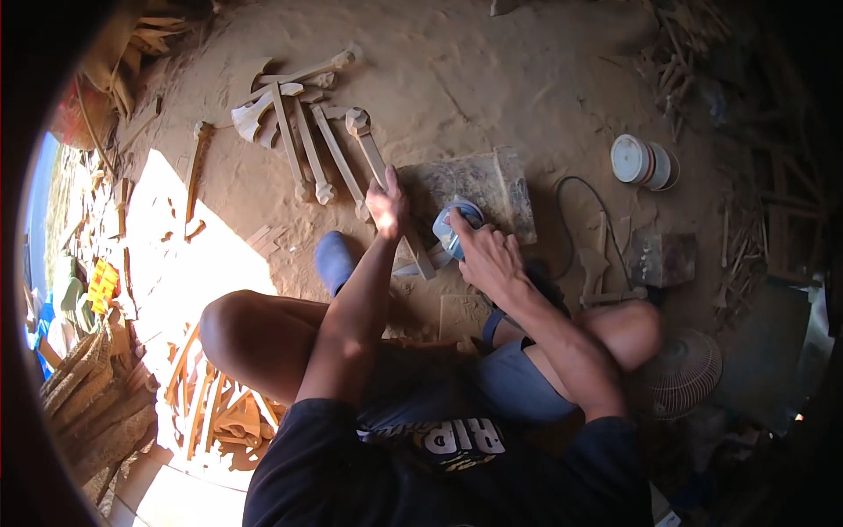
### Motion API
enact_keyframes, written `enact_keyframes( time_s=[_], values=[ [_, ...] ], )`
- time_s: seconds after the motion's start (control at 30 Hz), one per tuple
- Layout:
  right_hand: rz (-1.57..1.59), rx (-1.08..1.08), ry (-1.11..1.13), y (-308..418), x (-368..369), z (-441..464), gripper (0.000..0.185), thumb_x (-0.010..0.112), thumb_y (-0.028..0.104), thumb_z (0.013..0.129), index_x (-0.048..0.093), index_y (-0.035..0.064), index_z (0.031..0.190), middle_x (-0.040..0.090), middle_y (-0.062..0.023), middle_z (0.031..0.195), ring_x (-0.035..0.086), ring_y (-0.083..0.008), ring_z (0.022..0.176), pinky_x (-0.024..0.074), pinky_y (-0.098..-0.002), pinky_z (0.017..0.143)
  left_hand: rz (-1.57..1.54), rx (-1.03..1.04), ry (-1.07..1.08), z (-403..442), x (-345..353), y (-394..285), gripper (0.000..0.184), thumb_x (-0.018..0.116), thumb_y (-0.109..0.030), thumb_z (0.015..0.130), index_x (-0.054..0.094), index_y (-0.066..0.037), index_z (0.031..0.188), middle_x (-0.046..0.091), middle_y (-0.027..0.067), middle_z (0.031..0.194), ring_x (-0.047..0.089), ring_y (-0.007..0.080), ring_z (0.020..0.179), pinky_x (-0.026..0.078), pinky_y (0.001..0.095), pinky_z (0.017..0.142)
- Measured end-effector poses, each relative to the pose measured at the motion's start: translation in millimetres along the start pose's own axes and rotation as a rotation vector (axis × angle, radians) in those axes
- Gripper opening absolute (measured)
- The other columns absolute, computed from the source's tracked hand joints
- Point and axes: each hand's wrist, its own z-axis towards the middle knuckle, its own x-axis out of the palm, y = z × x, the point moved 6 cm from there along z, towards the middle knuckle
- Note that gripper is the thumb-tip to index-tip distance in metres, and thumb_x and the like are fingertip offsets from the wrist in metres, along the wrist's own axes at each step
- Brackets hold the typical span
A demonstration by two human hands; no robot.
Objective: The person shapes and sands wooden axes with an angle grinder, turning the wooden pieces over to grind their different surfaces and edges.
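Observation:
My left hand (386, 204) is wrapped around a long wooden bar (373, 160) with a carved knob at its far end, held at a slant in front of me. In my right hand (493, 259) is a blue power sander (452, 220) with a round head, gripped from above with the index finger stretched along it. The sander is close to the bar's near end; I cannot tell whether they touch. Beneath the sander lies a worn flat board (509, 189). Several similar knobbed wooden bars (318, 158) lie just beyond my left hand.
A pale axe-shaped wooden piece (255, 114) rests at the far left. To the right are a black cord (571, 180), a white bucket (637, 162) on its side, a metal box (665, 258) and a fan (680, 373). Wood pieces (219, 413) are piled beside my left knee.

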Motion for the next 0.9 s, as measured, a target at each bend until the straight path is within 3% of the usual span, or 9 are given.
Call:
enact_keyframes(
  time_s=[0.07, 0.23, 0.53, 0.63, 0.67, 0.73, 0.83, 0.87, 0.9],
  values=[
    [-0.044, -0.008, -0.019, -1.4, 1.0, 4.4, 0.087, 0.08, 0.014, 0.081, 0.037, 0.0159, 0.156, 0.074, -0.0256, 0.097, 0.074, -0.0432, 0.091, 0.0566, -0.0547, 0.08, 0.086, 0.095, -0.046, -1.8, -2.6, -7.7, 0.052, 0.062, -0.047, 0.103, 0.063, 0.001, 0.085, 0.061, 0.0099, 0.065, 0.056, 0.0183, 0.06, 0.046, 0.0389, 0.059],
    [-0.148, -0.045, -0.088, -5.2, 3.7, 14.4, 0.09, 0.081, 0.015, 0.081, 0.034, 0.0184, 0.158, 0.073, -0.0244, 0.095, 0.074, -0.043, 0.085, 0.0571, -0.0541, 0.078, 0.051, 0.075, 0.002, 0.9, -1.2, -3.6, 0.052, 0.06, -0.047, 0.105, 0.065, 0.002, 0.088, 0.061, 0.0102, 0.067, 0.054, 0.0189, 0.061, 0.046, 0.0392, 0.06],
    [-0.024, 0.012, -0.241, -29.1, -23.8, 14.4, 0.101, 0.081, 0.016, 0.082, 0.024, 0.0294, 0.165, 0.071, -0.0286, 0.1, 0.071, -0.0485, 0.095, 0.0568, -0.0577, 0.083, -0.014, 0.045, -0.002, 5.3, -1.4, -0.1, 0.049, 0.06, -0.045, 0.106, 0.063, 0.001, 0.088, 0.058, 0.0063, 0.067, 0.051, 0.0174, 0.062, 0.044, 0.0384, 0.061],
    [0.118, 0.15, -0.222, -45.1, -47.9, 2.5, 0.097, 0.081, 0.015, 0.079, 0.031, 0.0216, 0.162, 0.072, -0.0287, 0.107, 0.07, -0.0502, 0.099, 0.0555, -0.0578, 0.088, 0.054, 0.029, 0.061, 3.1, -2.8, -17.9, 0.044, 0.062, -0.043, 0.105, 0.063, -0.001, 0.092, 0.06, 0.0045, 0.072, 0.052, 0.0154, 0.062, 0.044, 0.0371, 0.06],
    [0.25, 0.138, -0.307, -54.1, -49.3, 0.7, 0.095, 0.08, 0.015, 0.079, 0.033, 0.0188, 0.161, 0.072, -0.0284, 0.109, 0.069, -0.0499, 0.102, 0.055, -0.057, 0.09, -0.035, -0.117, 0.137, 3.4, -0.3, -14.2, 0.037, 0.064, -0.039, 0.105, 0.063, -0.003, 0.095, 0.062, 0.0039, 0.075, 0.055, 0.0147, 0.063, 0.045, 0.0344, 0.059],
    [0.516, 0.108, -0.478, -72.2, -48.8, -2.7, 0.091, 0.078, 0.014, 0.078, 0.036, 0.0132, 0.158, 0.071, -0.0278, 0.114, 0.068, -0.0492, 0.107, 0.0539, -0.0552, 0.095, -0.443, -0.061, 0.607, 6.2, 12.4, -14.8, 0.028, 0.065, -0.033, 0.103, 0.061, -0.007, 0.095, 0.06, 0.0023, 0.073, 0.058, 0.0155, 0.064, 0.049, 0.032, 0.058],
    [0.726, 0.17, -0.461, -94.2, -43.7, -13.7, 0.092, 0.076, 0.013, 0.078, 0.032, 0.0065, 0.159, 0.062, -0.0299, 0.133, 0.061, -0.0456, 0.124, 0.0489, -0.0477, 0.106, -0.669, -0.368, 0.497, -9.8, 22.0, -20.5, 0.02, 0.059, -0.03, 0.105, 0.055, -0.012, 0.099, 0.055, -0.0002, 0.079, 0.056, 0.0102, 0.065, 0.05, 0.0231, 0.057],
    [0.829, 0.16, -0.458, -101.3, -40.5, -17.2, 0.095, 0.076, 0.014, 0.079, 0.028, 0.0058, 0.161, 0.058, -0.0311, 0.141, 0.058, -0.0447, 0.131, 0.0464, -0.0466, 0.111, -0.879, -0.507, 0.612, -19.6, 28.6, -24.1, 0.016, 0.058, -0.026, 0.104, 0.054, -0.011, 0.098, 0.054, -0.0003, 0.078, 0.055, 0.0102, 0.064, 0.048, 0.0227, 0.056],
    [0.86, 0.164, -0.478, -107.4, -36.7, -21.2, 0.096, 0.076, 0.014, 0.079, 0.028, 0.004, 0.161, 0.055, -0.0312, 0.144, 0.055, -0.0442, 0.134, 0.0449, -0.0454, 0.112, -0.947, -0.477, 0.748, -9.4, 33.7, -9.3, 0.015, 0.056, -0.024, 0.103, 0.053, -0.012, 0.095, 0.052, -0.0003, 0.077, 0.052, 0.0104, 0.063, 0.046, 0.0236, 0.055]
  ],
)
